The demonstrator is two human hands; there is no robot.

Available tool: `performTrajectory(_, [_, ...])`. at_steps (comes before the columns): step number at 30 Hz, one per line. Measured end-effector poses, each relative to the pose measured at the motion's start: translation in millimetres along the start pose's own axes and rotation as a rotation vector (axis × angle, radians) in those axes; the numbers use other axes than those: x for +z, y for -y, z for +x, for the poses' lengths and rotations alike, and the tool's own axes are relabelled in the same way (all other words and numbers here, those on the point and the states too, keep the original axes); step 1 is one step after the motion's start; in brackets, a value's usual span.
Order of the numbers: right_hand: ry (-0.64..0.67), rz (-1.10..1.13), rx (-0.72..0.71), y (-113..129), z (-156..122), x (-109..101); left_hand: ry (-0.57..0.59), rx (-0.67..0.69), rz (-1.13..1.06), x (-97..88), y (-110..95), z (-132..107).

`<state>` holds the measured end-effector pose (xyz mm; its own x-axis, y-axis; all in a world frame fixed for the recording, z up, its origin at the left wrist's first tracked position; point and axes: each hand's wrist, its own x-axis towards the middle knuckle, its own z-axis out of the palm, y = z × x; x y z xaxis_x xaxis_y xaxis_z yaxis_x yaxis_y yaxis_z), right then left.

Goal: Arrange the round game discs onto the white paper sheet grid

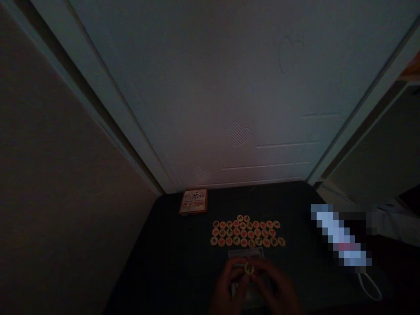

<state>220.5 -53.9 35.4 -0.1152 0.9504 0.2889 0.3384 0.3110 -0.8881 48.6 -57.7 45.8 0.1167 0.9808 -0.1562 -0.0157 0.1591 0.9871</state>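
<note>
Close in front of me, my left hand (229, 280) and my right hand (275, 284) meet at the fingertips. Between them they pinch one round xiangqi piece (249, 268), its marked face turned up toward me. Under the hands lies a clear plastic tray (233, 253), mostly covered by them; its contents are hard to make out in the dim light. Just beyond it, round pale xiangqi pieces (243, 234) with red or dark characters lie in three long rows, and two more sit side by side behind the rows.
A flat printed box (194, 201) rests at the back left of the dark table (170, 258). On the right is a blurred-out bright object (341, 238) with a white loop (370, 288) near its lower end. A pale panel (203, 109) with embossed hearts rises behind the table.
</note>
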Motion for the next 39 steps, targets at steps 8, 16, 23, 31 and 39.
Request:
performTrajectory(8, [0.029, 0.160, 0.219, 10.1, 10.9, 2.2, -0.077, 0.115, 0.296, -20.1, 2.5, 3.7])
performTrajectory(16, [0.037, 0.185, 0.337, 7.5, 25.9, 21.3, -0.114, 0.423, 0.736, -54.7, 18.4, 16.5])
performTrajectory(23, [0.067, 0.084, 0.337, 6.8, 32.5, 41.5, -0.131, 0.460, 0.866, -55.6, 31.5, 16.1])
performTrajectory(31, [-0.020, -0.012, 0.323, 5.4, 32.5, 52.3, -0.134, 0.436, 0.859, -55.1, 27.7, 16.2])
performTrajectory(39, [-0.030, -0.047, 0.345, 10.7, 36.4, 52.1, -0.142, 0.455, 0.839, -54.6, 24.1, 16.2])
